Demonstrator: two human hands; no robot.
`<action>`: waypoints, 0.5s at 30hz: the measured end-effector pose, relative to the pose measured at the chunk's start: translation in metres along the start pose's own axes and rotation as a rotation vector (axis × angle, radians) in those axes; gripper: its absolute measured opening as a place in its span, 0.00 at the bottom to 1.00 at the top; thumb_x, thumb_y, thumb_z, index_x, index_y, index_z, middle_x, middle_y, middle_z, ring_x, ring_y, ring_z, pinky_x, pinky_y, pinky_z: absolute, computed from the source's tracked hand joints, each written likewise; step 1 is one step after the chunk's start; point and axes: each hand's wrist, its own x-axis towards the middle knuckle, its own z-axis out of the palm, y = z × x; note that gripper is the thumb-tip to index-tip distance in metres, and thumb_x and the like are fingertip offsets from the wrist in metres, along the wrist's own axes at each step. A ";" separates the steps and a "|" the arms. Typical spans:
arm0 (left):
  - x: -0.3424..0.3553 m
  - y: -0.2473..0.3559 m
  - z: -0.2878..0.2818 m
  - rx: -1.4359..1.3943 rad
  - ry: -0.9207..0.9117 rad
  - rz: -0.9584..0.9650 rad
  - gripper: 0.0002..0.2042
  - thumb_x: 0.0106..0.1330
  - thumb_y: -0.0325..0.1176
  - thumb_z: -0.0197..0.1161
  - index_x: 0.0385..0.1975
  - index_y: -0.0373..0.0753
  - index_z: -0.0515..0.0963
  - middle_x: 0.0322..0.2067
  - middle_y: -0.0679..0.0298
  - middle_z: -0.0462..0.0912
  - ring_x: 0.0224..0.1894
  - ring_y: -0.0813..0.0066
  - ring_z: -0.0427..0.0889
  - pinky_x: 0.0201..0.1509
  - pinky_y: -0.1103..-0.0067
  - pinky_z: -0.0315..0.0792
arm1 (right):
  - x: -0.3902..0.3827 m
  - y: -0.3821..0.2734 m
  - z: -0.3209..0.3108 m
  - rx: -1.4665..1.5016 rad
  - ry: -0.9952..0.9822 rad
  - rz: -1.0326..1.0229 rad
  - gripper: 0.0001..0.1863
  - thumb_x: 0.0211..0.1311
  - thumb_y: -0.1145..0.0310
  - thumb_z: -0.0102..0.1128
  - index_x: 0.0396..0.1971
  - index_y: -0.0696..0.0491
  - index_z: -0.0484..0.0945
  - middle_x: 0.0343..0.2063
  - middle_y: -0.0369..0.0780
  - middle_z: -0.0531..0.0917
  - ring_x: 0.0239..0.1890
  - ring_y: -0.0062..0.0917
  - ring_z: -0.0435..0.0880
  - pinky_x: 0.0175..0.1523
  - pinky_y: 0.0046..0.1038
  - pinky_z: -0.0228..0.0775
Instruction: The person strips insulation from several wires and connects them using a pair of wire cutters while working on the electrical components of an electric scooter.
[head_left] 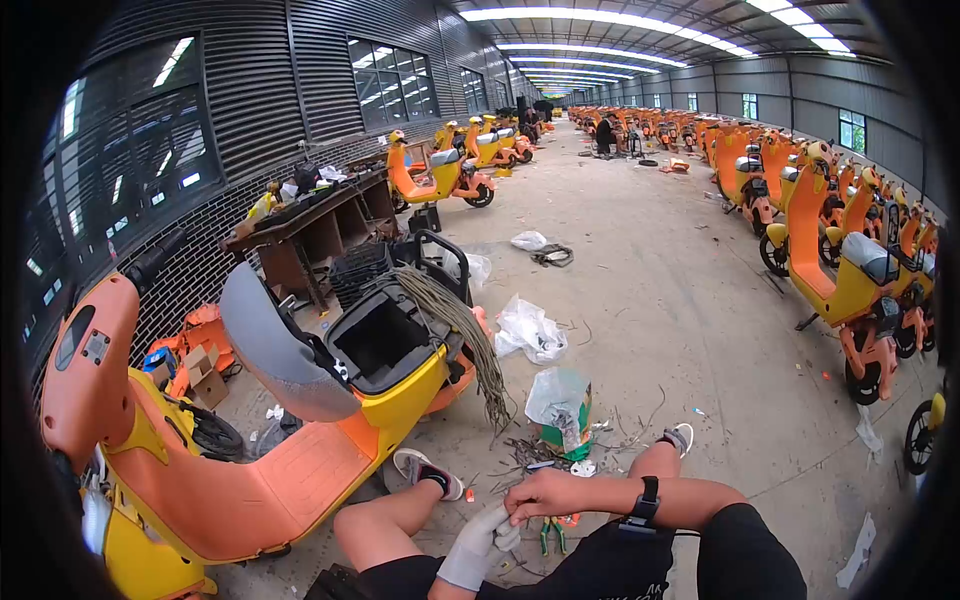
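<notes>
Here, right of the scooter (310, 462), our curled right hand (542, 493) touches our gloved, curled left hand (480, 548); we cannot tell whether either pinches anything. Green-handled pliers (545, 539) show there too.

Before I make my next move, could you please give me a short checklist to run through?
1. Hands together: ok; the gloved left hand and bare right hand meet at the fingers.
2. Item between the fingers: cannot tell; too small and hidden.
3. Pliers close by: ok; the green-handled pliers show just beside the hands.
4. Seat raised: ok; the grey seat is tipped up, exposing the storage box.
5. Cord bundle stowed: not ok; the cord bundle hangs loose at the box's side.
6. Scraps cleared: not ok; dark scraps lie beside the green container.
</notes>
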 end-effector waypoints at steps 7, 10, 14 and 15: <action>0.004 -0.044 -0.028 -0.081 -0.093 -0.049 0.09 0.74 0.37 0.51 0.32 0.41 0.69 0.19 0.72 0.65 0.14 0.82 0.60 0.19 0.83 0.53 | -0.038 -0.025 0.045 -0.153 0.341 0.185 0.11 0.59 0.61 0.68 0.32 0.53 0.79 0.23 0.39 0.82 0.25 0.29 0.81 0.32 0.28 0.72; 0.019 -0.078 -0.036 -0.090 -0.197 -0.057 0.08 0.73 0.37 0.52 0.36 0.41 0.71 0.19 0.74 0.65 0.14 0.86 0.58 0.18 0.86 0.52 | -0.067 -0.024 0.069 -0.073 0.524 0.372 0.08 0.59 0.68 0.69 0.31 0.55 0.79 0.23 0.35 0.82 0.23 0.15 0.78 0.28 0.21 0.71; 0.026 -0.087 -0.030 -0.024 -0.217 -0.136 0.07 0.73 0.38 0.52 0.37 0.42 0.71 0.20 0.74 0.65 0.14 0.87 0.57 0.16 0.87 0.49 | -0.085 -0.029 0.092 0.150 0.658 0.575 0.06 0.60 0.74 0.67 0.31 0.57 0.77 0.22 0.33 0.81 0.21 0.14 0.75 0.26 0.18 0.67; 0.027 -0.091 -0.035 0.009 -0.199 -0.120 0.07 0.73 0.37 0.52 0.38 0.42 0.71 0.21 0.74 0.66 0.15 0.87 0.58 0.16 0.86 0.49 | -0.086 -0.026 0.099 0.163 0.663 0.580 0.06 0.60 0.74 0.67 0.31 0.57 0.77 0.22 0.33 0.81 0.21 0.14 0.75 0.26 0.17 0.67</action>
